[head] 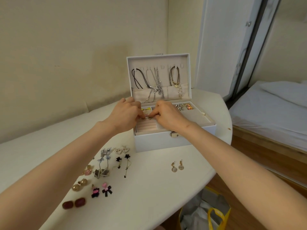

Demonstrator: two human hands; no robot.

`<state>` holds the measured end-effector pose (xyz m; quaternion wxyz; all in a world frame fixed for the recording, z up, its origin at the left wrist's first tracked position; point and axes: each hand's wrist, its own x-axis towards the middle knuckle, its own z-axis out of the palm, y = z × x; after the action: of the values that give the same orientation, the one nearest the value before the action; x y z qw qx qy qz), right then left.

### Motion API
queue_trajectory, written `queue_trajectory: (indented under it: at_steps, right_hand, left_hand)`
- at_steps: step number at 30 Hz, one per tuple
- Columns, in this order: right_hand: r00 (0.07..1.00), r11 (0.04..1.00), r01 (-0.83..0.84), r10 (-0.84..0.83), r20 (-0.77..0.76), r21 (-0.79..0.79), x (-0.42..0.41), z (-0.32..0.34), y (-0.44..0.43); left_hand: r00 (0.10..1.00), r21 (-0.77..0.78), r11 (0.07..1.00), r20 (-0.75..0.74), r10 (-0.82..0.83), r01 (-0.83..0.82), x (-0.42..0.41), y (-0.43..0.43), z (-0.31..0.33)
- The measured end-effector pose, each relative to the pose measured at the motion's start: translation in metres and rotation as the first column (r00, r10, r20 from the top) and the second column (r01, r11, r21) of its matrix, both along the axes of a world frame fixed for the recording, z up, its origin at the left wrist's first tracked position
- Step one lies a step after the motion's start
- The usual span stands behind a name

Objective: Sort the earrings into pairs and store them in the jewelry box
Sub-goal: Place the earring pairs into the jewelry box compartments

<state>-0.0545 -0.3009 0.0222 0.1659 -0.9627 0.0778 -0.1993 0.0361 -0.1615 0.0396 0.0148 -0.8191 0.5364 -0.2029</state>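
Seen from the head camera, the left hand (pixel 127 112) and the right hand (pixel 167 113) meet fingertip to fingertip, both pinching a small glittering earring (pixel 148 117). It hangs just above the ridged compartment (pixel 146 126) at the front-left of the open jewelry box (pixel 157 140). I'd say the drop is straight down, with neither hand nearer.

earring pairs (pixel 106 170) left-front of jewelry box (pixel 166 140)
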Motion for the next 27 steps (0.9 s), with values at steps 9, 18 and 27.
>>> queue_trajectory:
  at_steps: [9,18,27]
  right_hand:
    - [0.992,0.968,-0.02,-0.012,0.123,0.252,-0.007,0.003,-0.006]
    - [0.971,0.982,0.08,-0.115,0.207,0.17,-0.068,0.003,-0.009]
    - [0.966,0.966,0.175,-0.205,0.155,0.191,-0.149,-0.008,-0.05]
  left_hand:
    - [0.998,-0.235,0.972,-0.06,-0.014,-0.001,-0.001,0.008,-0.007]
    - [0.972,-0.392,0.899,-0.047,-0.231,0.195,-0.041,0.011,0.001]
    - [0.862,-0.314,0.839,-0.109,-0.496,0.444,-0.1,-0.018,-0.015]
